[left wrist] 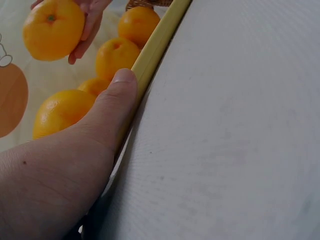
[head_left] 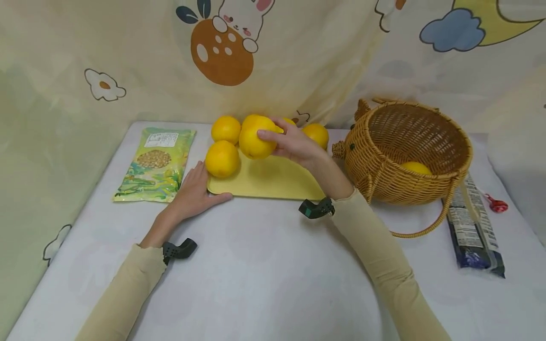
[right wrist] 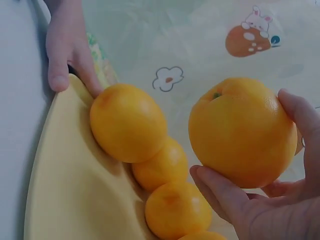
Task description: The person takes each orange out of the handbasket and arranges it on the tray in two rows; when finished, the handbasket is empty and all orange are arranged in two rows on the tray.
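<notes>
In the head view my right hand (head_left: 302, 146) grips an orange (head_left: 256, 138) between thumb and fingers, above the yellow tray (head_left: 279, 179). The right wrist view shows this orange (right wrist: 242, 137) lifted apart from the others, its green stem spot visible. Several more oranges stand on the tray, among them one at the left (head_left: 222, 159), one behind it (head_left: 226, 129) and one at the back right (head_left: 315, 136); my right hand partly hides others. My left hand (head_left: 193, 193) rests at the tray's front left corner, fingers stretched along its side and thumb (left wrist: 112, 102) against the front rim.
A wicker basket (head_left: 379, 177) with an animal face stands at the right, an orange (head_left: 415, 167) inside and its handle lowered forward. Beside it lie a dark packet (head_left: 469, 232) and a red-wrapped candy (head_left: 498, 205). A green packet (head_left: 155, 163) lies left of the tray. Patterned cloth hangs behind.
</notes>
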{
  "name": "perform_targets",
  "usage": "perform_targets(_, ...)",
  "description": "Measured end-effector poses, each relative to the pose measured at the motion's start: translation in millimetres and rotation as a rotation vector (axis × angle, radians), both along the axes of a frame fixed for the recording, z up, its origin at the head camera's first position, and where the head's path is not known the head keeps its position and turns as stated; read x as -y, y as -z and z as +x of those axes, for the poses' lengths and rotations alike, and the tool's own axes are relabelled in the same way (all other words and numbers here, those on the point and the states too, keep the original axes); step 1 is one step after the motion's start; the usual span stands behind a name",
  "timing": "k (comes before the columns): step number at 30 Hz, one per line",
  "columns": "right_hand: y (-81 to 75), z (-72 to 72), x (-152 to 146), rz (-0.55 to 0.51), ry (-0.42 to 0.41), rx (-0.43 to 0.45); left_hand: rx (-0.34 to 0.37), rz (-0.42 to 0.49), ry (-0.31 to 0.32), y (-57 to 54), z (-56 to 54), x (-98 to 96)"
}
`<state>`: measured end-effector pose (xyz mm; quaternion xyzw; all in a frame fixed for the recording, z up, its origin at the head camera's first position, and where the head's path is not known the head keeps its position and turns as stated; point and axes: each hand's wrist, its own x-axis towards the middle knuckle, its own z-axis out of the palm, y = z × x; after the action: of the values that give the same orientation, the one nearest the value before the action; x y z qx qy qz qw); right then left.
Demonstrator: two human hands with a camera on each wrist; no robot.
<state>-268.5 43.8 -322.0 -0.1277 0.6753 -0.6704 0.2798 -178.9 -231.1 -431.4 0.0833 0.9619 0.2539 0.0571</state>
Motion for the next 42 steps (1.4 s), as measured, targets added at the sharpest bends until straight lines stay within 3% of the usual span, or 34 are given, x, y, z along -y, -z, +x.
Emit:
perform_targets(9,5.3,2.6,0,-0.079,-0.048,0.075,0.006,-0.002,-0.004,-2.0,1.3,-0.7)
perform_targets(19,10.9,5.1,0,-0.288,-0.117,0.206,-0.003,-0.002,-0.005,0.8,0.4,-0.9)
perform_targets(29,12.2,7.9,3,-0.419,-0.131,0.301,-0.009,0.0,-0.003,-0.3,0.3,-2.4)
perform_targets(37,12.2,7.2,6,-0.403,-0.109,0.268,0.004,-0.013,-0.002,-0.9,-0.7,-2.5)
perform_targets(42,15.7,5.8,11,-0.386,-0.065,0.301,0.013,-0.02,-0.008,-0.5,-0.2,-0.8)
